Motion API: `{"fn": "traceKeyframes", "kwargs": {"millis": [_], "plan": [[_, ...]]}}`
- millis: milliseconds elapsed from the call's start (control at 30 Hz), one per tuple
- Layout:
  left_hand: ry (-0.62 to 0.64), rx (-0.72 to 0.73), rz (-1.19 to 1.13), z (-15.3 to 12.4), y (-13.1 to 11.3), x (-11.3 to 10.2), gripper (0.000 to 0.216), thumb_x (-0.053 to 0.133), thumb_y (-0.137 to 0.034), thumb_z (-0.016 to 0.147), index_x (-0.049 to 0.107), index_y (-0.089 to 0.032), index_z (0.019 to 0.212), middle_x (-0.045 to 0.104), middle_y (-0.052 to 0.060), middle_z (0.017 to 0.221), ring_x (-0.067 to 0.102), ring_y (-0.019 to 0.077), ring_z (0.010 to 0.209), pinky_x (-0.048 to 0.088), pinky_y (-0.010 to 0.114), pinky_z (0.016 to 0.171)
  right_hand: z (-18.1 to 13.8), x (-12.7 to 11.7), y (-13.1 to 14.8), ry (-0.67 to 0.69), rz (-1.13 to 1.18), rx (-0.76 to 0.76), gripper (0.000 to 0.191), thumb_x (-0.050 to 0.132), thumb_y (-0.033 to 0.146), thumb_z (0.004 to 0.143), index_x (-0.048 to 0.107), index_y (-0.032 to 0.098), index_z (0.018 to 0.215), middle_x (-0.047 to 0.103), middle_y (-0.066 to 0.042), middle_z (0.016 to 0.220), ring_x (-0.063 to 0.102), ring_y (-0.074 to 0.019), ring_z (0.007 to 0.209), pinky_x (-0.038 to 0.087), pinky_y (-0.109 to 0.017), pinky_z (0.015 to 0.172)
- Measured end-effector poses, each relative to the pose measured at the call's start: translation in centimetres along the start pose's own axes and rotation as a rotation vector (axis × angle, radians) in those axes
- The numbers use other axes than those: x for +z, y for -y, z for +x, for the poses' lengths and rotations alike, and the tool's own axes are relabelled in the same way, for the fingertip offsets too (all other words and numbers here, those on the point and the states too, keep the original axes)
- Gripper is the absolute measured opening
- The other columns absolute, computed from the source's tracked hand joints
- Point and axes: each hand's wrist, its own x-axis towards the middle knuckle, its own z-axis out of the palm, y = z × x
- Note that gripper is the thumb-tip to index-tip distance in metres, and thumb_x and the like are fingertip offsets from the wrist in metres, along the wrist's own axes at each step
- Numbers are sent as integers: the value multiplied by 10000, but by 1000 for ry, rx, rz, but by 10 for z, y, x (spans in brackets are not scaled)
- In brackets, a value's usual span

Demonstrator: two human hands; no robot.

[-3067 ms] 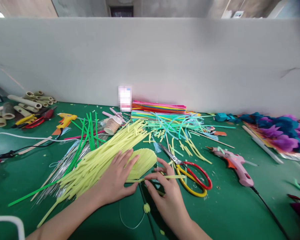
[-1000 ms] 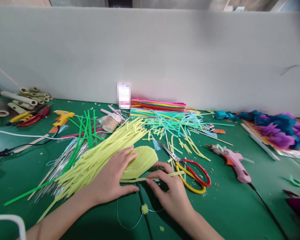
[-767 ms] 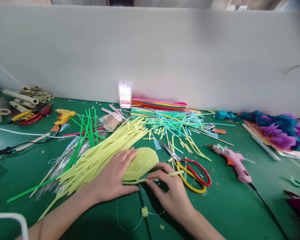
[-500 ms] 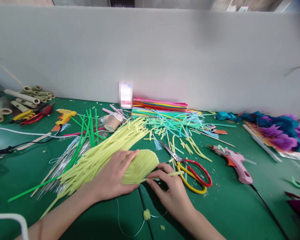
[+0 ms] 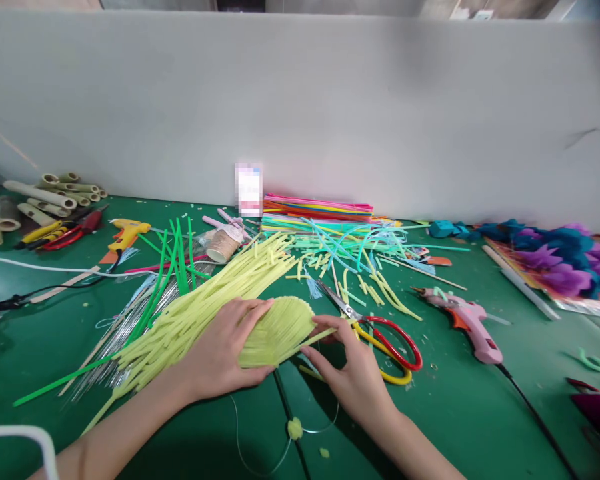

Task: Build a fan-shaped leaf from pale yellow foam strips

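The left hand [image 5: 225, 350] curves over the leaf-shaped piece [image 5: 283, 330], fingers close together on its face and thumb along its lower edge, holding it down; the right hand [image 5: 350, 360] is narrowed to a pinch, with a thin yellow-green strip [image 5: 325, 336] between thumb and forefinger at the piece's lower right side; the piece lies between the two hands, low in the middle of the desk [image 5: 455, 427]; its fine rows sit packed side by side to a rounded far edge, so the body appears largely formed, while the pinched strip runs out past it and seems not yet laid in or trimmed; how it is fastened cannot be made out; nearer the person, a small yellow-green tuft [image 5: 295, 429] sits on a looped thin wire [image 5: 237, 437], apart from the piece; just beyond the right hand lie scissors [image 5: 395, 350] with red and yellow handles; a thick heap of yellow-green strips [image 5: 205, 313] lies loose beside the left hand, so plenty of material looks unused; short offcuts [image 5: 373, 290] are scattered behind the scissors; farther out are a pink glue gun [image 5: 473, 325], set down well apart on the right, a yellow glue gun [image 5: 127, 233] and bamboo tubes [image 5: 55, 193] on the left, and purple and teal flowers [image 5: 565, 267] at the far right.
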Motion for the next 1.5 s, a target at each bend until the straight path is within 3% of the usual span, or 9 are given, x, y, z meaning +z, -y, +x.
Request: {"fn": "traceKeyframes", "kwargs": {"millis": [167, 300, 400, 500, 633, 800, 933, 1267, 1500], "plan": [[39, -34, -49, -1, -1, -3, 842, 673, -523, 778, 277, -251, 1470, 454, 131, 1377, 428, 332, 1268, 367, 491, 1064, 2, -7, 1, 35, 114, 61, 245, 574, 322, 898, 524, 228, 1119, 710, -34, 929, 677, -182, 799, 531, -306, 737], [89, -158, -241, -2, -7, -10, 894, 722, -557, 722, 287, -302, 1461, 524, 92, 1306, 525, 296, 1182, 453, 441, 992, 2, -12, 4, 104, 236, 100, 169, 547, 349, 919, 525, 224, 1031, 689, -4, 793, 669, -171, 755, 511, -285, 707], [129, -258, -496, -1, -10, -14, 725, 719, -516, 746, 416, -302, 1368, 617, 44, 1192, 612, 242, 1056, 512, 356, 896, 0, -10, 8, 218, 354, 113, 151, 550, 357, 922, 517, 227, 993, 675, 12, 770, 660, -155, 738, 505, -265, 693], [233, -263, -718, 0, -13, -13, 522, 711, -476, 764, 545, -277, 1216, 666, 11, 1106, 644, 216, 984, 520, 303, 837, -3, -3, 13, 326, 393, 103, 144, 564, 332, 919, 504, 229, 1000, 684, 17, 783, 651, -143, 742, 492, -253, 698], [365, -296, -735, 1, -17, -7, 497, 750, -488, 711, 614, -237, 1118, 679, 3, 1027, 630, 225, 951, 485, 283, 811, -7, 7, 17, 421, 357, 48, 162, 561, 285, 922, 486, 226, 1053, 645, 55, 683, 593, -111, 624, 457, -230, 646], [413, -396, -739, 2, -20, -4, 461, 745, -516, 698, 610, -203, 1009, 630, -28, 804, 589, 180, 757, 437, 237, 651, -9, 10, 14, 363, 337, 20, 215, 577, 245, 906, 465, 233, 1089, 614, 37, 775, 572, -112, 695, 458, -231, 661], [358, -395, -773, 3, -17, -6, 426, 742, -483, 716, 598, -209, 1009, 625, -20, 852, 574, 176, 783, 437, 243, 682, -10, 8, 9, 326, 352, 52, 298, 656, 249, 852, 450, 244, 1068, 610, 33, 817, 574, -119, 711, 488, -247, 673], [384, -450, -877, 3, -20, -6, 378, 741, -479, 725, 582, -192, 912, 568, -60, 740, 509, 124, 678, 381, 206, 609, -11, 16, 12, 245, 305, 34, 133, 668, 232, 834, 559, 221, 910, 638, 21, 800, 590, -112, 689, 492, -235, 659], [380, -436, -843, 4, -19, -6, 399, 733, -497, 726, 594, -193, 943, 581, -57, 740, 541, 134, 682, 402, 212, 629, -7, 18, 11, 194, 572, 145, 287, 526, 311, 942, 459, 250, 1214, 675, -23, 931, 631, -131, 774, 523, -263, 705]]}}
